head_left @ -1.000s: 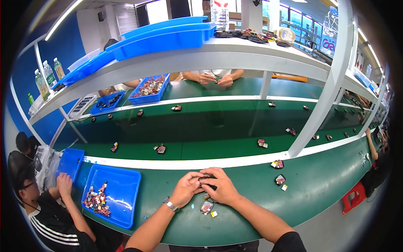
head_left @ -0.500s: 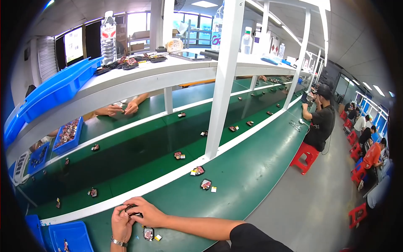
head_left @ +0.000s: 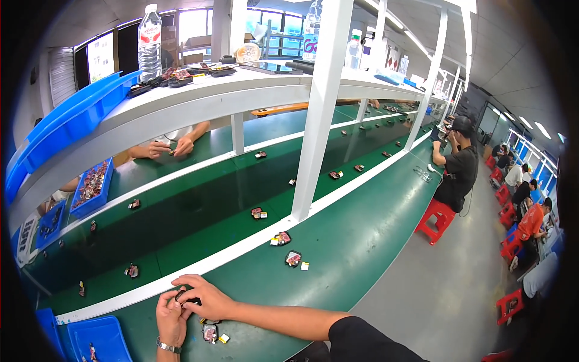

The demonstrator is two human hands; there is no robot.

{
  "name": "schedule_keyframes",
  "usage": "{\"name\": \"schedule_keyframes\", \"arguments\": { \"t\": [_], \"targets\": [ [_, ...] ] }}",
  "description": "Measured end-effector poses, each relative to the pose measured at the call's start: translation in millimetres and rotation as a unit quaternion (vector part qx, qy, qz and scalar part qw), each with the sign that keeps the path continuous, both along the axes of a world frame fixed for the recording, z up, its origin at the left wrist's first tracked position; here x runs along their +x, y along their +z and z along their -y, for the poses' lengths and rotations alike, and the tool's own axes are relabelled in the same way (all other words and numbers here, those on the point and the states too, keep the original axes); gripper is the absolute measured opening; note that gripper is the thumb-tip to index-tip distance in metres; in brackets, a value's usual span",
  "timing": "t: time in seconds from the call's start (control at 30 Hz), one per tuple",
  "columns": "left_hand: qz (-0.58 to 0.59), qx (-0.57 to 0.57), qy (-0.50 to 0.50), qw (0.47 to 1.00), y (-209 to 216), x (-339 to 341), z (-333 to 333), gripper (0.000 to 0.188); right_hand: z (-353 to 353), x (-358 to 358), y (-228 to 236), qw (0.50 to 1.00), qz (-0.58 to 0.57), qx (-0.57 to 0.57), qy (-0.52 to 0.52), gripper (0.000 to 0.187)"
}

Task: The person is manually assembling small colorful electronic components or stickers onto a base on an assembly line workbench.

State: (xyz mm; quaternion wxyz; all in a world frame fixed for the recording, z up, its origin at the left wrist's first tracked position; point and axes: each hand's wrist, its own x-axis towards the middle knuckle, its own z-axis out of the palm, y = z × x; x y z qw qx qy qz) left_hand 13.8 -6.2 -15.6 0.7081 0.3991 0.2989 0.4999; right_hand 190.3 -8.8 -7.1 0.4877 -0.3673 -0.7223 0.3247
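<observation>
At the near left edge of the green bench, my left hand [head_left: 171,318] and my right hand [head_left: 208,299] meet around a small black part [head_left: 181,295]. Fingers of both hands pinch it, so much of it is covered. Just below my right hand lies a small black-rimmed electronic module [head_left: 209,333], a white and yellow tab [head_left: 224,338] beside it. Farther right along the bench lie two similar modules, one near the white rail [head_left: 281,239] and one closer [head_left: 293,259] with its own pale tab [head_left: 304,266].
Beyond a white rail, a dark green belt [head_left: 199,223] carries several modules. A blue tray [head_left: 99,341] sits left of my hands. A white post [head_left: 319,120] holds a shelf with bottles. Another person's hands [head_left: 172,148] work across the belt; a person [head_left: 458,166] sits farther right.
My hands stay together on the black part, with the right fingers slightly shifted. The whole view has moved a little. Across the belt, the other person's hands have drawn slightly apart.
</observation>
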Motion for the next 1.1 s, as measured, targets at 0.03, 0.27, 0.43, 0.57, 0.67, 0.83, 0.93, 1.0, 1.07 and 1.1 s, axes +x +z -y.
{"name": "schedule_keyframes", "arguments": {
  "t": [0.03, 0.27, 0.43, 0.57, 0.67, 0.83, 0.93, 1.0, 1.07, 1.1],
  "targets": [
    [0.000, -0.006, 0.000, 1.000, 0.8, -2.7, 0.9, 0.026, -1.5, -0.4, -0.9, 1.000, 0.009, 0.010, -0.001, 0.020],
    [0.050, 0.031, -0.052, 0.997, -10.6, -3.5, -1.5, 0.029, 12.6, 4.7, 11.6, 0.996, 0.055, 0.062, -0.028, 0.030],
    [0.059, 0.029, -0.066, 0.996, -5.5, -2.1, -4.6, 0.025, 13.4, 1.3, 17.4, 0.985, 0.077, 0.131, -0.082, 0.026],
    [0.058, 0.021, -0.061, 0.996, -7.7, -13.5, -0.6, 0.026, 9.1, -5.1, 25.1, 0.972, 0.089, 0.197, -0.091, 0.024],
    [0.050, 0.021, -0.068, 0.996, 0.3, -6.8, -1.6, 0.026, 5.4, -2.6, 19.6, 0.962, 0.114, 0.227, -0.099, 0.024],
    [0.032, -0.001, -0.055, 0.998, 0.5, -5.5, -0.8, 0.026, 8.3, -3.4, 22.0, 0.955, 0.139, 0.230, -0.130, 0.025],
    [0.040, 0.002, -0.059, 0.997, -1.7, -6.6, -2.5, 0.026, 10.8, -5.2, 24.8, 0.952, 0.153, 0.231, -0.126, 0.026],
    [0.040, -0.004, -0.055, 0.998, 0.6, -4.8, -1.1, 0.026, 11.0, -4.1, 22.3, 0.943, 0.185, 0.241, -0.136, 0.026],
    [0.039, -0.010, -0.052, 0.998, 1.0, -3.2, -0.8, 0.025, 11.4, -3.4, 22.0, 0.939, 0.194, 0.245, -0.141, 0.025],
    [0.037, -0.011, -0.051, 0.998, 0.0, -3.4, -1.1, 0.025, 11.8, -3.7, 21.7, 0.936, 0.202, 0.249, -0.145, 0.025]
  ]
}}
